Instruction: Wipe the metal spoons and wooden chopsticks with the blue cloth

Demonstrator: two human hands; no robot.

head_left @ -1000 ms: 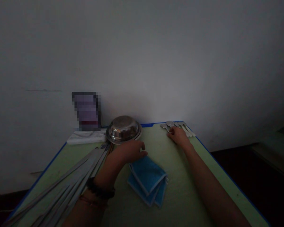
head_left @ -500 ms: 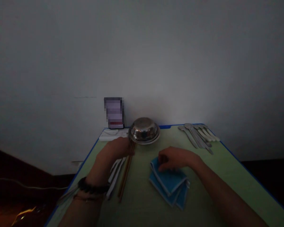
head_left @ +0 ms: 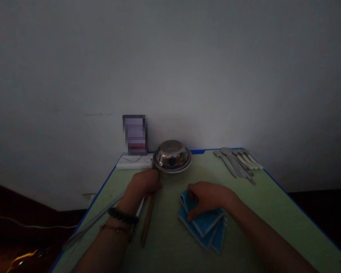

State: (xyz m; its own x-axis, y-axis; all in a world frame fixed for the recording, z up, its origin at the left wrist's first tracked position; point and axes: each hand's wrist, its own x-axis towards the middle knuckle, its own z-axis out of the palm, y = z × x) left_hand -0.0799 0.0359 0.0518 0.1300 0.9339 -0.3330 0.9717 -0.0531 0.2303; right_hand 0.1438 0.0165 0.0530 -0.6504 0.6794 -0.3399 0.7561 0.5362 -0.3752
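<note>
The right hand [head_left: 207,198] has left the spoons [head_left: 235,162] for the cloth [head_left: 207,226], thumb spread from curled fingers; the left hand [head_left: 149,182] is now at the chopsticks [head_left: 147,229], its grip impossible to tell. The cloth lies nearer than the bowl [head_left: 172,156]; uneven pinching could unfold it, and swung chopsticks could knock the bowl.

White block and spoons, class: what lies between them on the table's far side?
In the head view, the upturned metal bowl lies between the white block and the spoons, with green tabletop from bowl to spoons.
</note>
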